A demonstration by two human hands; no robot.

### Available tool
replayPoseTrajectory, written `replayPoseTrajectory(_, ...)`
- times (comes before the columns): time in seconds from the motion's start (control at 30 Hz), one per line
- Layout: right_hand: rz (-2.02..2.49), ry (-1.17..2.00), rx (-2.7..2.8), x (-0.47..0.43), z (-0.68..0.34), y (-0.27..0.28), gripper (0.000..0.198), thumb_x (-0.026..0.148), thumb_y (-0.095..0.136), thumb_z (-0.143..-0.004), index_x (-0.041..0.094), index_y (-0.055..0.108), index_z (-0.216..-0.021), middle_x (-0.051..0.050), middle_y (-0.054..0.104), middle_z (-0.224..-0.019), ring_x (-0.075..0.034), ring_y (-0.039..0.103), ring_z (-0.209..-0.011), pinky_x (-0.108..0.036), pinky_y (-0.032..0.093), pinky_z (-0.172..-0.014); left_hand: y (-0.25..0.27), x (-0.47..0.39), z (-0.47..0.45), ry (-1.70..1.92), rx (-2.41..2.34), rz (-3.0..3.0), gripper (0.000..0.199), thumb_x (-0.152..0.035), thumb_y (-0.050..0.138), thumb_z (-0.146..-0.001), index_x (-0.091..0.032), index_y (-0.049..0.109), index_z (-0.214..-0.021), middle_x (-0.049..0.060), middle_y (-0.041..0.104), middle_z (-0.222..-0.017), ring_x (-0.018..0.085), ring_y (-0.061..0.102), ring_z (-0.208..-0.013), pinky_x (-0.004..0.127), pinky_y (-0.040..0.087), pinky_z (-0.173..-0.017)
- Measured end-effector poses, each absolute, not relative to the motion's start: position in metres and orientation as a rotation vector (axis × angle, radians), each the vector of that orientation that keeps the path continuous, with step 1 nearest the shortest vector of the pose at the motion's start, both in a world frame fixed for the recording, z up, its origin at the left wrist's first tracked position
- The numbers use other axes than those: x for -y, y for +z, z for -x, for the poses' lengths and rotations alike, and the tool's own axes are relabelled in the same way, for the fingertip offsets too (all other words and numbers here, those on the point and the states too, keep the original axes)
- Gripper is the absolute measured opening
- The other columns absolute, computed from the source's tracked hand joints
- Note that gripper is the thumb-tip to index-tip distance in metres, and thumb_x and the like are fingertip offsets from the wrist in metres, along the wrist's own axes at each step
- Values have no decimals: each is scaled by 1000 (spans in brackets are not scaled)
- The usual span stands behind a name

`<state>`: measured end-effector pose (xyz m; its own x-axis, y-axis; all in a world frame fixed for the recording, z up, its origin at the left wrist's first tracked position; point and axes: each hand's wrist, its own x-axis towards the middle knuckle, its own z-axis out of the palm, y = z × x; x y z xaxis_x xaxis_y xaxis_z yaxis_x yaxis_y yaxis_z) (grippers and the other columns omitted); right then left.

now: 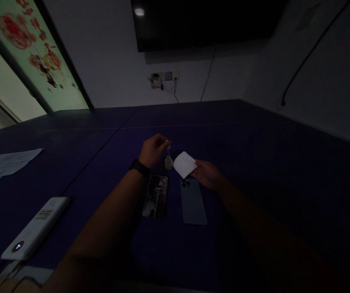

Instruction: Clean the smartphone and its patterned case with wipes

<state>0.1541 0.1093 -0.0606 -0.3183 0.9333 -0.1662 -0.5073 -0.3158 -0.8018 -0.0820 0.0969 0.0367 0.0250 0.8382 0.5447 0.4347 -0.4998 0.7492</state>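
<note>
The small clear bottle (168, 163) stands upright on the table (242, 150), its long axis vertical and its white cap (168, 144) uppermost. The left hand (154, 149) reaches in from the left with thumb and fingertips pinched together on that cap; whether the cap is loose from the neck, I cannot tell. Just right of the bottle, the right hand (205, 174) grips a folded white cloth (184, 164) between thumb and fingers at its right-hand corner. The cloth is turned diamondwise, one corner pointing away, one toward the wearer.

Nearer lie two phones, long axes running roughly away from the wearer: a dark patterned one (155, 197), far end leaning right, and a grey-blue smartphone (194, 203), back up, camera end farthest, near end angled right.

The tabletop is deep purple-blue, crossed by seams. Printed sheets (9, 162) and a white oblong device (37, 228) lie to the left. Beyond, in dim light, a dark television screen (205, 22) hangs above wall sockets (168, 76); red decorations (16, 30) mark glass at left.
</note>
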Motion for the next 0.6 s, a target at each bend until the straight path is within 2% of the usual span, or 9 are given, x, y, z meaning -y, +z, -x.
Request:
replayPoseTrajectory(0.2, 786, 1799, 807, -106, -151, -57, 17, 8, 52, -95, 14, 67, -101, -12, 78, -102, -25, 75, -100, -48, 58, -99, 31, -98, 82, 1267, -1352, -2086, 15, -36, 74, -82, -23, 68, -76, 4, 74, -78, 20, 66, -74, 29, 45, -68)
replayPoseTrajectory(0.33, 786, 1803, 815, -105, -152, -56, 19, 8, 52, -96, 14, 67, -104, -13, 78, -102, -26, 74, -102, -50, 57, -101, 28, -101, 89, 1100, -1332, -2137, 13, -35, 78, -76, -24, 70, -76, 6, 76, -84, 22, 68, -81, 30, 48, -72)
replayPoseTrajectory(0.43, 775, 1803, 822, -104, -151, -55, 20, 9, 50, -97, 15, 68, -103, -13, 78, -101, -26, 74, -103, -49, 57, -101, 31, -100, 93, 1083, -1352, -2128, 19, -35, 81, -74, -23, 71, -84, 7, 75, -91, 24, 68, -86, 32, 50, -77)
replayPoseTrajectory(0.53, 759, 1804, 826, -103, -151, -55, 16, 11, 53, -99, 14, 68, -102, -10, 77, -101, -23, 73, -100, -47, 58, -98, 51, -87, 97, 1162, -1383, -2112, 31, -41, 79, -78, -21, 69, -100, 10, 73, -107, 26, 67, -99, 34, 50, -84)
replayPoseTrajectory(0.6, 751, 1808, 826, -103, -150, -56, 12, 14, 57, -100, 13, 68, -101, -8, 76, -102, -22, 73, -98, -46, 59, -95, 74, -69, 99, 1143, -1468, -2153, 32, -48, 70, -86, -19, 69, -99, 10, 73, -102, 25, 66, -94, 33, 48, -81)
